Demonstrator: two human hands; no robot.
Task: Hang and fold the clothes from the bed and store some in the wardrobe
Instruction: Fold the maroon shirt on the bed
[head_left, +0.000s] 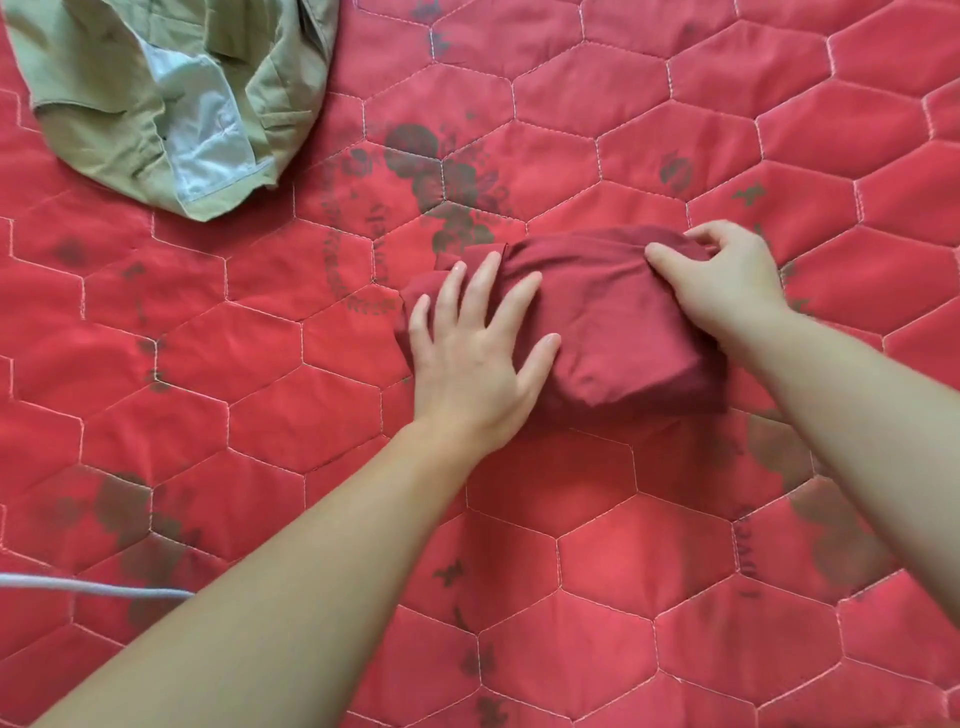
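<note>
Head view: the dark red garment (597, 332) is pinned flat by the spread left hand (472, 358) while its far edge is pinched by the right hand (727, 280), likely to tighten the fold.

The crumpled olive-green cotton garment with pale lining (156, 98), up and left of the folded dark red cloth (597, 332), is cut off by the top edge. A pale grey cord (93, 590) runs off the left edge. Both forearms leave the frame.
</note>
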